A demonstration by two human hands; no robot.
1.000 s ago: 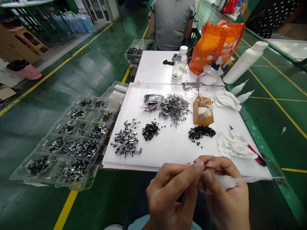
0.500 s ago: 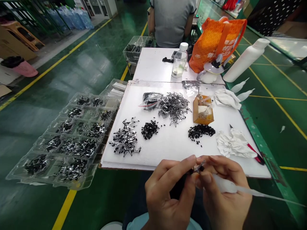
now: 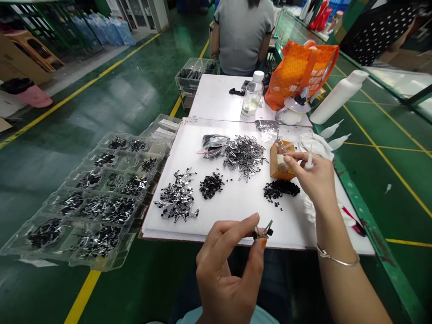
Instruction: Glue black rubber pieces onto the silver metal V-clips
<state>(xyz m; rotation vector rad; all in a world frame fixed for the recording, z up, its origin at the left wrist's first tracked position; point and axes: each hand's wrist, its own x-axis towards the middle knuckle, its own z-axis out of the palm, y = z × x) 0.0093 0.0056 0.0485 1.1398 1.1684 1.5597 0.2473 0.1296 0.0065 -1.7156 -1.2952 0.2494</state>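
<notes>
My left hand point(image 3: 232, 265) pinches a small V-shaped metal clip point(image 3: 262, 230) with black end pieces between thumb and forefinger, just over the table's near edge. My right hand point(image 3: 312, 173) reaches forward to an orange-yellow open box point(image 3: 282, 170). Its thumb and forefinger meet over the box; whether something lies between those tips I cannot make out. A white dropper point(image 3: 309, 162) with a thin tip pointing up is tucked among the right fingers. Below the box lies a heap of small black pieces point(image 3: 281, 189), partly beside my right wrist.
On the white table point(image 3: 229, 216) lie metal clips point(image 3: 245, 155), more black pieces point(image 3: 211, 185) and clips with black ends point(image 3: 177, 200). A compartment tray point(image 3: 72, 225) flanks the left side. A white bottle point(image 3: 339, 96), orange bag point(image 3: 297, 76) and clear bottle point(image 3: 252, 94) stand behind. A person sits ahead.
My right hand has left my left hand and moved forward to the box, taking the dropper along, now tip up. My left hand keeps the clip near the same spot.
</notes>
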